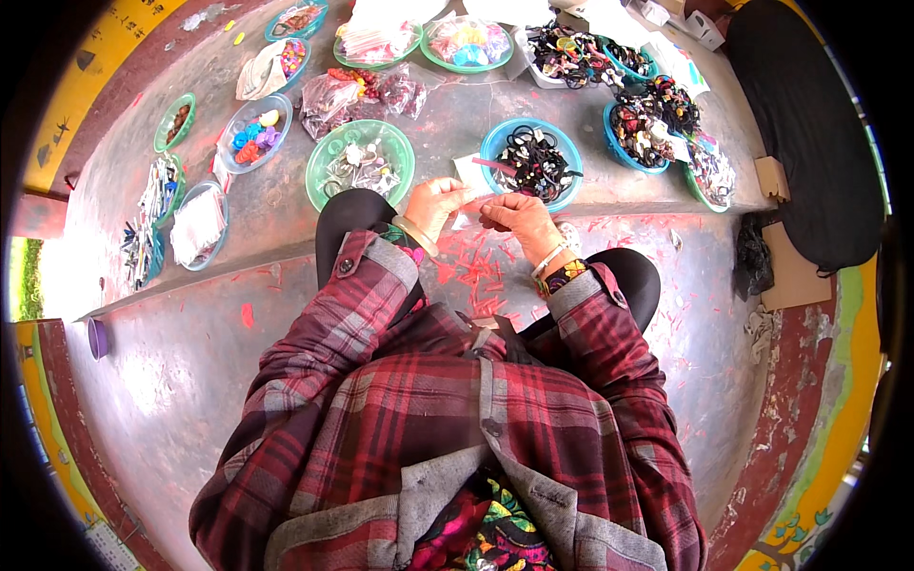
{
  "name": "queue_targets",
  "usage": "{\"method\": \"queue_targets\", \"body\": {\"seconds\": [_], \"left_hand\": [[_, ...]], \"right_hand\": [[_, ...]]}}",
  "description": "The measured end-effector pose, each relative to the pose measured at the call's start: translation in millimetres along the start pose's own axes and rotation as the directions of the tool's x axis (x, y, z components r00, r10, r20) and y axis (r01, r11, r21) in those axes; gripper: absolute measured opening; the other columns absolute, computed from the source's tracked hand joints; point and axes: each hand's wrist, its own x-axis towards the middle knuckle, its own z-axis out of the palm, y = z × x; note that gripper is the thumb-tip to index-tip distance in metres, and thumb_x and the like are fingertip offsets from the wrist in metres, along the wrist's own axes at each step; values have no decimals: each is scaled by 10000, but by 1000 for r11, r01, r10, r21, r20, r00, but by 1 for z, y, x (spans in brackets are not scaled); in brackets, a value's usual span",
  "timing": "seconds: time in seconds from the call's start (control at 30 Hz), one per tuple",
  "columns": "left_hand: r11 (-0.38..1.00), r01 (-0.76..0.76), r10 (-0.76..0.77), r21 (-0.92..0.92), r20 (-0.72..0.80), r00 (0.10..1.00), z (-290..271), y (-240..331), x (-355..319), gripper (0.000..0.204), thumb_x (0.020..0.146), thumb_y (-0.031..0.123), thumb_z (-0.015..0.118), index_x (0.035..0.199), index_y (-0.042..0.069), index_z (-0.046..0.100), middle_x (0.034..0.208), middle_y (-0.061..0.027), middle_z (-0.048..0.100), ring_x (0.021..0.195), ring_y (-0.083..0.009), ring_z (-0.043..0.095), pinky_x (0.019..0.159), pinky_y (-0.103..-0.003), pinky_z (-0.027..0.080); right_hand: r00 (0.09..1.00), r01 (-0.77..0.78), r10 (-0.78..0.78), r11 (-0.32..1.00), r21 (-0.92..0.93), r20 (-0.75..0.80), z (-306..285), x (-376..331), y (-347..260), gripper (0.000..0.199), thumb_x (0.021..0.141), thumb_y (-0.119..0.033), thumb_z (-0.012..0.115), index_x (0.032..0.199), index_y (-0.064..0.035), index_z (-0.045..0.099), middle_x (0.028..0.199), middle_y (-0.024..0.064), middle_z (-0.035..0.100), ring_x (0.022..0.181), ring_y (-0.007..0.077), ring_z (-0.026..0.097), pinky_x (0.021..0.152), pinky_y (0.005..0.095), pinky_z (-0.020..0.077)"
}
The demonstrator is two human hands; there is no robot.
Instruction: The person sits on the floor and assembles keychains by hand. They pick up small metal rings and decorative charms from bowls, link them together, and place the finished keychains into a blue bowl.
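Note:
My left hand (436, 206) and my right hand (522, 223) meet above my lap, both with fingertips pinched. Something small and pale, perhaps clear plastic, seems to be between them; it is too small to make out. Just beyond my fingers, a white card (470, 171) lies against the rim of a blue basin (491, 149). Black hair ties (533, 164) with small ornaments fill that basin, and a pinkish strip (498, 167) crosses its near left edge. To the left stands a green basin (317, 164) with small clear packets (362, 173) in it.
Several more basins cover the raised concrete ledge, including a blue one (621, 150) of hair ties and a pale one (228, 157) with colourful pieces. Plastic bags (328, 107) lie behind the green basin. Red scraps (476, 276) litter the floor between my knees. A purple cup (98, 339) stands far left.

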Motion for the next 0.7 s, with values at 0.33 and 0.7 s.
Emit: {"method": "queue_targets", "body": {"seconds": [0.33, 0.7], "left_hand": [[993, 95, -87, -73, 94, 992, 5, 5, -3, 219, 785, 208, 625, 918, 35, 605, 824, -40, 619, 767, -115, 563, 658, -219, 397], [997, 18, -14, -76, 54, 998, 2, -3, 0, 186, 771, 141, 633, 873, -13, 608, 803, -65, 615, 730, -126, 572, 681, -252, 439]], "right_hand": [[998, -10, 10, 1000, -12, 68, 2, -4, -3, 149, 746, -94, 629, 847, 16, 631, 694, 33, 602, 618, 92, 531, 591, 232, 427], [994, -19, 28, 996, -86, 104, 9, -8, -12, 177, 756, -116, 631, 866, 22, 621, 715, 24, 605, 630, 80, 527, 598, 224, 423]]}}
